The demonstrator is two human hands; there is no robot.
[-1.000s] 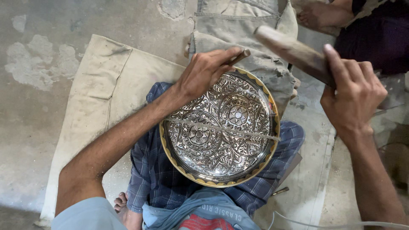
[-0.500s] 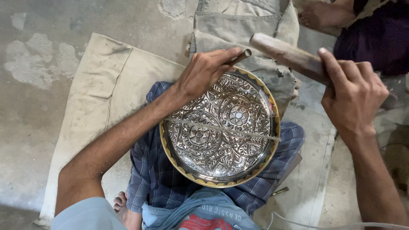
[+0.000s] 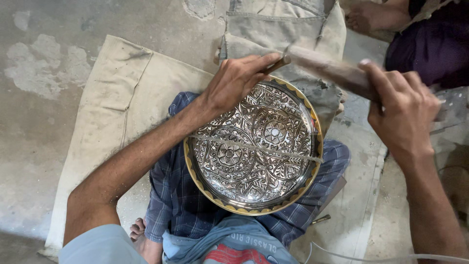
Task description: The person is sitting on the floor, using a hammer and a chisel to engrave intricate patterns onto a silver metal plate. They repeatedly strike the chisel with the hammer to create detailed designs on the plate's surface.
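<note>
Engraved tray point(image 3: 254, 151) on lap, canvas cloth point(image 3: 112, 107) beneath

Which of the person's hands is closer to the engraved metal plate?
Left. The left hand rests on the engraved plate's upper rim; the right hand, gripping a wooden mallet, is off to its right.

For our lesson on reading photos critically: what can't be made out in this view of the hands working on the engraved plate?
Head view only:
- Wooden mallet: motion-blurred; head's shape unclear.
- Small tool's tip: hidden under left hand.
- Mallet handle's end: covered by right hand.
- Engraved plate far rim: hidden by left hand.
- Nearby person: cut off by frame edge.
</note>
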